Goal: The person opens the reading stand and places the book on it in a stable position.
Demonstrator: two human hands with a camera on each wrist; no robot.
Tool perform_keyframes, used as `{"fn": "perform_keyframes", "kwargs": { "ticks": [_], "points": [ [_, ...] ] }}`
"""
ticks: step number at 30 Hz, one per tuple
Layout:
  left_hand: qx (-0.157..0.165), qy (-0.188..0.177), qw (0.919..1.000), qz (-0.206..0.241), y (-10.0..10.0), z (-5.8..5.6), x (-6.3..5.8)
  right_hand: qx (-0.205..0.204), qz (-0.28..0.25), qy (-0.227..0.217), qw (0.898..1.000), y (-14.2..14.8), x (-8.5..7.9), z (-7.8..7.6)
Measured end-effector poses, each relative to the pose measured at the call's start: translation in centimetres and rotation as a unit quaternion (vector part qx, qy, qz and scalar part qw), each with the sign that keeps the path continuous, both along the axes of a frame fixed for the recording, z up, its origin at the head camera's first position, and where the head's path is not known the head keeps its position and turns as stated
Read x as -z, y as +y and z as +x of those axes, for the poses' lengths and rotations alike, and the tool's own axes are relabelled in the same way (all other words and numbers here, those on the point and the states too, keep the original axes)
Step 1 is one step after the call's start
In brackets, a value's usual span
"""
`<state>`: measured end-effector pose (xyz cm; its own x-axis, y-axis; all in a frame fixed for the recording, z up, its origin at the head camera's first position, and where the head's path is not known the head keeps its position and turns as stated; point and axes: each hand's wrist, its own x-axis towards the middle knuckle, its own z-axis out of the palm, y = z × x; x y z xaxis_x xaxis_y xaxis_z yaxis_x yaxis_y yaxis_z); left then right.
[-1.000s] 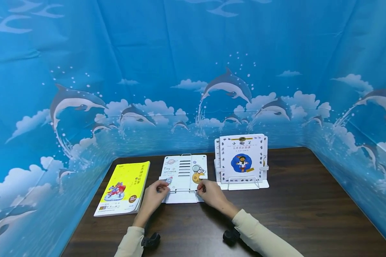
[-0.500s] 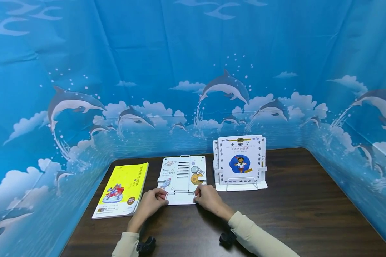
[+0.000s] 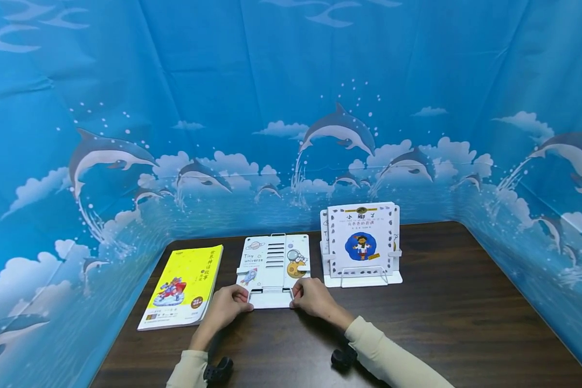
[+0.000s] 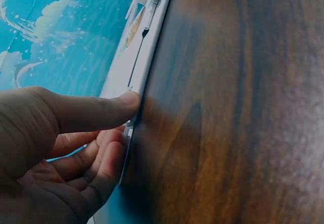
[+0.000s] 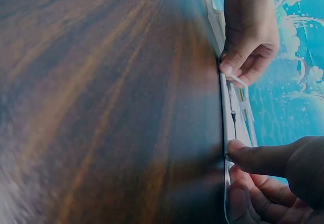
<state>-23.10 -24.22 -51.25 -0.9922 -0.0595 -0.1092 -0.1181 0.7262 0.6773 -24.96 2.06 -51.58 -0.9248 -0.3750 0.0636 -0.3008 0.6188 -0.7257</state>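
A white book stand [image 3: 274,275] printed "Tiny universe" lies folded flat on the table, with slots down its middle and a wire holder across its front. My left hand [image 3: 227,307] pinches the stand's front left corner; in the left wrist view its thumb lies on the white front edge [image 4: 161,24] with the other fingers curled beside it. At the front right corner, my right hand [image 3: 316,299] pinches with thumb and fingers. A bent white wire end [image 5: 238,80] shows at the left hand's fingertips in the right wrist view. The undersides of the fingers are partly hidden.
A yellow book [image 3: 181,285] lies left of the stand, close to the left hand. Behind and right, a second white stand [image 3: 396,277] holds a picture book [image 3: 364,231] upright. The dark wooden table [image 3: 441,312] meets a blue dolphin curtain [image 3: 281,108] at its back.
Both hands have slid toward the stand's front corners, uncovering more of its printed panel and the wire holder. Over the last half second they have hardly moved.
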Motion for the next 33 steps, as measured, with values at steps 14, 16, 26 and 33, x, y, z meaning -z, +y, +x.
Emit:
{"fn": "perform_keyframes", "kwargs": {
  "ticks": [14,16,26,33],
  "points": [
    [-0.003,0.026,0.9996,0.002,-0.2,0.1,0.5,-0.013,-0.019,0.044,0.999,-0.1,0.7,0.1],
    [-0.004,0.031,0.9995,0.003,-0.2,0.1,0.6,-0.012,-0.021,0.052,0.998,-0.1,0.9,0.2],
    [0.018,0.003,0.9974,0.069,-1.5,-0.1,0.0,-0.031,-0.044,0.028,0.998,1.4,-0.5,-1.1],
    [-0.065,0.046,0.9942,0.072,-2.0,-1.9,-1.4,0.105,-0.063,0.085,0.989,2.4,-1.9,-2.5]
  ]
}}
